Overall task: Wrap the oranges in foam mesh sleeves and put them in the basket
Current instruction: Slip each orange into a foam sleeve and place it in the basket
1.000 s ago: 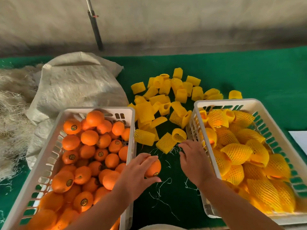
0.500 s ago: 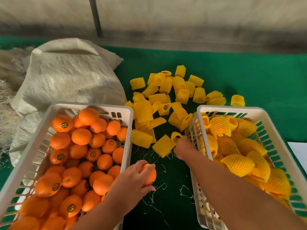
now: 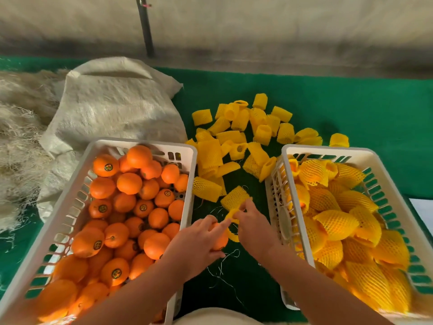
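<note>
My left hand [image 3: 199, 245] grips a bare orange [image 3: 220, 240] between the two baskets, low over the green cloth. My right hand [image 3: 255, 226] pinches a yellow foam mesh sleeve [image 3: 232, 214] right beside the orange, and the two hands nearly touch. The white basket on the left [image 3: 77, 198] is full of bare oranges [image 3: 131, 202]. The white basket on the right [image 3: 293, 198] holds several oranges wrapped in yellow sleeves [image 3: 337, 221]. Loose sleeves [image 3: 246, 137] lie in a heap on the cloth beyond my hands.
A pale woven sack [image 3: 112, 106] lies behind the left basket, with straw-like fibre [image 3: 18, 141] at the far left. A dark pole [image 3: 145, 26] stands against the wall at the back. Green cloth [image 3: 363, 109] covers the table; a white sheet [image 3: 424, 212] lies at the right edge.
My right hand has picked a sleeve from the heap's near edge and pulled it back to the orange. My left hand has kept the orange and moved slightly toward the right hand.
</note>
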Motion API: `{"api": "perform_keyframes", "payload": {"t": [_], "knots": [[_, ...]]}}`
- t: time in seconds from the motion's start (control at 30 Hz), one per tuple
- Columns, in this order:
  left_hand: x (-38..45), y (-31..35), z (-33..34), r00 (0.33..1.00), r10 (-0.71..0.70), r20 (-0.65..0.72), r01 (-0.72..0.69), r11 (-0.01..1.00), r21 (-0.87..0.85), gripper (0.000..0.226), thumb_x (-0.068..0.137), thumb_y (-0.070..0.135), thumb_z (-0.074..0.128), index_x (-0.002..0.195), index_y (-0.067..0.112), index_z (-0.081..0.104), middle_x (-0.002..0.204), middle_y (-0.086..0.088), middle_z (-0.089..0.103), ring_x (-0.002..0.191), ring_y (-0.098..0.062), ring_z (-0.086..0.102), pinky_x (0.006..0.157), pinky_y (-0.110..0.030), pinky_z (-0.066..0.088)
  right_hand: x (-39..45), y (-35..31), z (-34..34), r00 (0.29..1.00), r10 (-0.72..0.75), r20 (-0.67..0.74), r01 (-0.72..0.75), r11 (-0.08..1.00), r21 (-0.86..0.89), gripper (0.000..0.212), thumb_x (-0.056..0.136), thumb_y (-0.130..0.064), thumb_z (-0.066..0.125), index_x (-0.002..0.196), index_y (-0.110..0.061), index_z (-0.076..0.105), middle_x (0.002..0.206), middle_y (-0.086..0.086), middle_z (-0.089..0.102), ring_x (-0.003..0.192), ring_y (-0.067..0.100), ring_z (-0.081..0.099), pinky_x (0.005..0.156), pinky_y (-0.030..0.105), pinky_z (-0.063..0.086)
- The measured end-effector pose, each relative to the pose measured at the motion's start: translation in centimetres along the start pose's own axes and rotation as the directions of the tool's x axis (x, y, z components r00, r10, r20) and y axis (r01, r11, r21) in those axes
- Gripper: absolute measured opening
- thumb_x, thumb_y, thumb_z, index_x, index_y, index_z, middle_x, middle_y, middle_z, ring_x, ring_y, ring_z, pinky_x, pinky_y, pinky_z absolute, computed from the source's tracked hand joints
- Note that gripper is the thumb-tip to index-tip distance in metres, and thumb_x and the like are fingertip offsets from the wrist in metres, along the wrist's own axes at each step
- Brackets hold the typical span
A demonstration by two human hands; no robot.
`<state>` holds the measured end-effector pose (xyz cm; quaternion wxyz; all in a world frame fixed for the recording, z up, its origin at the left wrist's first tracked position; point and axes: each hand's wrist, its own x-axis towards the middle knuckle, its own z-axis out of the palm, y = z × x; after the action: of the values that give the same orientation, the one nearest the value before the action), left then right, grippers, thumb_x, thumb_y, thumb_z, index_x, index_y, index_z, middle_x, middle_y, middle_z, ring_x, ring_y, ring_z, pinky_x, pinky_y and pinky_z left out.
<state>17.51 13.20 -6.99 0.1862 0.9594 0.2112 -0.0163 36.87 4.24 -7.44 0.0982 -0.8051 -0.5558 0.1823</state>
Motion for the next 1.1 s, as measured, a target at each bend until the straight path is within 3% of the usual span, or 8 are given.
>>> {"api": "perform_keyframes", "payload": {"t": [0.2,0.37,0.5,0.53,0.6,0.73,0.97,1.1], "knots": [[-0.2,2.0,-0.8,0.975,0.055,0.216,-0.083,0.989,0.122,0.080,0.085,0.076,0.061,0.147,0.043,0.023,0.139,0.001,0.046,0.114,-0.018,0.057,0.083,-0.035,0.054,-2.2,-1.4,-0.2,0.997,-0.083,0.006,0.083,0.996,-0.024,0.024,0.095,-0.009,0.064,0.119,-0.013,0.059,0.131,0.005,0.042,0.101,0.022,0.060,0.086,0.034,0.054],[0.8,4.6,-1.4,0.916,-0.227,0.330,0.178,0.969,0.173,0.090,0.076,0.075,0.070,0.147,0.037,0.030,0.118,-0.001,0.049,0.103,-0.020,0.057,0.083,-0.036,0.051,-2.7,-1.5,0.3,0.985,-0.171,0.018,0.172,0.977,-0.128,0.047,0.085,-0.012,0.077,0.127,-0.015,0.055,0.141,0.006,0.040,0.123,0.018,0.047,0.092,0.028,0.053],[1.3,5.0,-2.1,0.849,-0.356,0.391,0.389,0.921,-0.007,0.080,0.067,0.069,0.078,0.130,0.031,0.046,0.103,0.008,0.048,0.093,-0.016,0.054,0.072,-0.030,0.052,-3.2,-2.2,0.5,0.996,-0.085,0.031,0.086,0.996,-0.021,0.071,0.079,-0.006,0.078,0.137,-0.021,0.040,0.147,0.006,0.026,0.103,0.018,0.056,0.077,0.027,0.054],[1.4,4.7,-2.4,0.798,-0.396,0.455,0.509,0.847,-0.156,0.082,0.065,0.064,0.082,0.130,0.033,0.044,0.106,0.008,0.048,0.095,-0.018,0.055,0.065,-0.029,0.056,-3.3,-2.3,0.4,0.998,-0.067,0.014,0.066,0.998,0.022,0.076,0.078,-0.005,0.079,0.137,-0.024,0.036,0.144,0.004,0.024,0.093,0.015,0.055,0.073,0.026,0.052],[1.3,4.3,-3.4,0.683,-0.413,0.603,0.718,0.534,-0.447,0.089,0.060,0.054,0.091,0.131,0.043,0.039,0.117,0.004,0.043,0.097,-0.024,0.057,0.053,-0.030,0.059,-3.5,-2.2,0.1,0.999,-0.028,-0.016,0.029,0.995,0.098,0.079,0.077,-0.005,0.079,0.137,-0.029,0.034,0.136,0.002,0.024,0.079,0.009,0.050,0.064,0.019,0.044],[0.1,3.5,-4.3,0.647,-0.410,0.642,0.718,0.046,-0.694,0.101,0.042,0.057,0.100,0.130,0.044,0.052,0.120,-0.005,0.055,0.095,-0.033,0.071,0.064,-0.038,0.064,-3.7,-2.0,-0.7,0.996,0.026,-0.087,-0.006,0.976,0.216,0.070,0.086,-0.003,0.068,0.139,-0.035,0.036,0.131,-0.001,0.026,0.079,0.007,0.050,0.060,0.012,0.039],[-0.2,4.2,-5.7,0.653,-0.470,0.595,0.494,-0.331,-0.804,0.078,0.055,0.047,0.093,0.122,0.020,0.063,0.124,-0.018,0.061,0.104,-0.038,0.072,0.063,-0.035,0.061,-4.8,-2.6,-0.7,0.988,0.059,-0.145,-0.012,0.953,0.303,0.066,0.091,-0.013,0.069,0.140,-0.041,0.036,0.128,-0.007,0.028,0.082,0.004,0.053,0.060,0.014,0.044],[-0.3,4.8,-6.2,0.682,-0.559,0.471,0.421,-0.227,-0.878,0.075,0.063,0.052,0.088,0.127,0.020,0.063,0.123,-0.010,0.063,0.106,-0.031,0.070,0.073,-0.038,0.065,-5.4,-4.1,-0.1,0.981,0.069,-0.183,0.012,0.913,0.407,0.061,0.094,-0.015,0.067,0.138,-0.044,0.037,0.125,-0.012,0.029,0.086,0.006,0.057,0.065,0.014,0.052]]}}
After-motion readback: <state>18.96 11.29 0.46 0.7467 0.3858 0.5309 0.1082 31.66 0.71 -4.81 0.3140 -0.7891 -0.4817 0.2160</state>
